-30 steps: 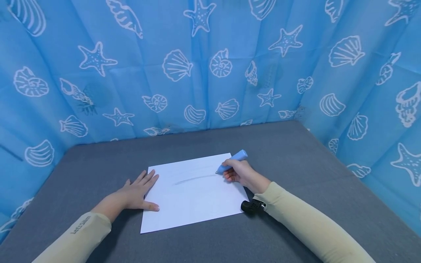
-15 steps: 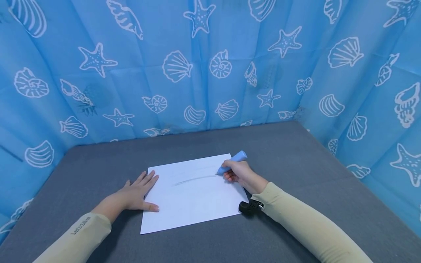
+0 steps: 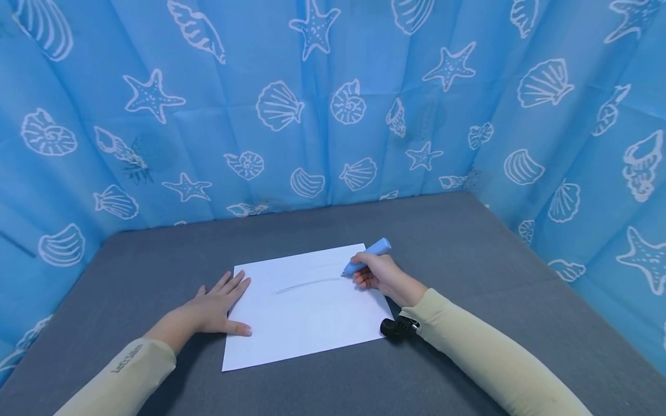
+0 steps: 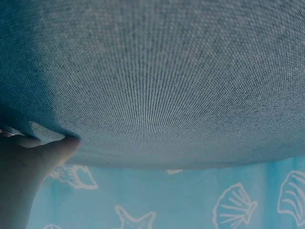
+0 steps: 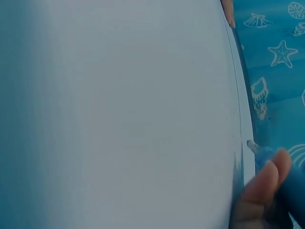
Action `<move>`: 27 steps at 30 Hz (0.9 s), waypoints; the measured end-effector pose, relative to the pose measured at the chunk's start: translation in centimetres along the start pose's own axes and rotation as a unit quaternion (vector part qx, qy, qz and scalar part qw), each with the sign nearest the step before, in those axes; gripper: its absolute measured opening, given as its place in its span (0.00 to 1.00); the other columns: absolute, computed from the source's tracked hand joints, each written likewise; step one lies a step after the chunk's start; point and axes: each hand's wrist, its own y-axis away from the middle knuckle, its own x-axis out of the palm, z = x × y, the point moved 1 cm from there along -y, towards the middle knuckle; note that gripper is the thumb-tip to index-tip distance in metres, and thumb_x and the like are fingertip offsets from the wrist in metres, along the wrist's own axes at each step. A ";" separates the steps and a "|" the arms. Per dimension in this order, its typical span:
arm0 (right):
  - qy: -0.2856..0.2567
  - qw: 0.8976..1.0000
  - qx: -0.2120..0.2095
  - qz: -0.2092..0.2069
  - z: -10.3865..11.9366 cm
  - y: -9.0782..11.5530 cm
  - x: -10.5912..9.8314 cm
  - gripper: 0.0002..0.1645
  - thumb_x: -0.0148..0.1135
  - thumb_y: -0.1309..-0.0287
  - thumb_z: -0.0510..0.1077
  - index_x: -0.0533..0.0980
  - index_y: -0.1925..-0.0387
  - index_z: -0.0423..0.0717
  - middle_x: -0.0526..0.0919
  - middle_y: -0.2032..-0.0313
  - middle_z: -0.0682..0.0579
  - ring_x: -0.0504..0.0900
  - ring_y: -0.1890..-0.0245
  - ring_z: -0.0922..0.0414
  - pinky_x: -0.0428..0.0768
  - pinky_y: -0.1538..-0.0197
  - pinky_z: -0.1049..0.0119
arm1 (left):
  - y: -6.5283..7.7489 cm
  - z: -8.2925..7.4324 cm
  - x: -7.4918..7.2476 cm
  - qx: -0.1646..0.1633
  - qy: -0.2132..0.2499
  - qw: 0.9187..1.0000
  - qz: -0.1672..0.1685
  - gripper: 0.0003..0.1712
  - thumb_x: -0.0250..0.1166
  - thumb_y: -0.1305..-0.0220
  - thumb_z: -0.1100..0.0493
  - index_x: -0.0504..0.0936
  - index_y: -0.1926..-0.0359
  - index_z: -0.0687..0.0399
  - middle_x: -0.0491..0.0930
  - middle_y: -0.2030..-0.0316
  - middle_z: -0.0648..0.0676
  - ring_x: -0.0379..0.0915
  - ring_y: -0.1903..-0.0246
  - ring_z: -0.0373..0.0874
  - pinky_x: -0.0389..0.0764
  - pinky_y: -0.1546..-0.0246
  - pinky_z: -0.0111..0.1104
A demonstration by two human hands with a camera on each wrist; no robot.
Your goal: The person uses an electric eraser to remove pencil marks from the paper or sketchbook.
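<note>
A white sheet of paper [image 3: 307, 323] lies on the grey cloth, slightly askew. Spread over its left edge, my left hand [image 3: 217, 306] rests flat, with fingertips and thumb on the sheet. My right hand [image 3: 384, 275] pinches a thick light-blue pen [image 3: 378, 247] between thumb and fingers at the sheet's upper right. The pen's tip points down-left, at the right end of a faint grey-blue line [image 3: 307, 283] across the upper middle of the paper. In the right wrist view a small silvery pen tip [image 5: 251, 144] shows close over the paper.
Grey cloth [image 3: 291, 231] covers the table around the sheet. A blue curtain [image 3: 322, 138] with white shells and starfish hangs behind it and along both sides. A small black wrist camera [image 3: 396, 328] sits beneath the right wrist, by the sheet's lower right corner.
</note>
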 end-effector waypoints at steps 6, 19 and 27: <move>0.008 1.000 0.001 0.002 -0.1 -0.1 -0.2 0.10 0.58 0.43 0.39 0.75 0.71 0.33 0.75 0.81 0.49 0.72 0.83 0.61 0.75 0.76 0.72 | 0.0 0.1 -0.1 0.001 0.004 1.000 0.001 0.69 0.64 0.54 0.22 0.47 0.24 0.61 0.39 0.25 0.65 0.29 0.28 0.68 0.35 0.42 0.73; 0.028 1.000 0.004 -0.008 0.0 0.0 0.2 0.10 0.59 0.42 0.40 0.75 0.72 0.34 0.75 0.83 0.50 0.71 0.84 0.61 0.73 0.77 0.72 | 0.3 -0.2 0.0 0.000 -0.008 1.000 -0.006 0.67 0.65 0.52 0.24 0.48 0.25 0.61 0.41 0.25 0.65 0.31 0.28 0.69 0.39 0.43 0.73; 0.021 1.000 0.006 0.000 0.0 0.0 0.1 0.11 0.58 0.41 0.41 0.75 0.71 0.34 0.74 0.83 0.50 0.71 0.84 0.61 0.74 0.77 0.72 | 0.2 -0.1 0.1 -0.002 -0.006 1.000 -0.004 0.68 0.65 0.52 0.24 0.48 0.24 0.60 0.41 0.25 0.65 0.31 0.28 0.68 0.39 0.42 0.73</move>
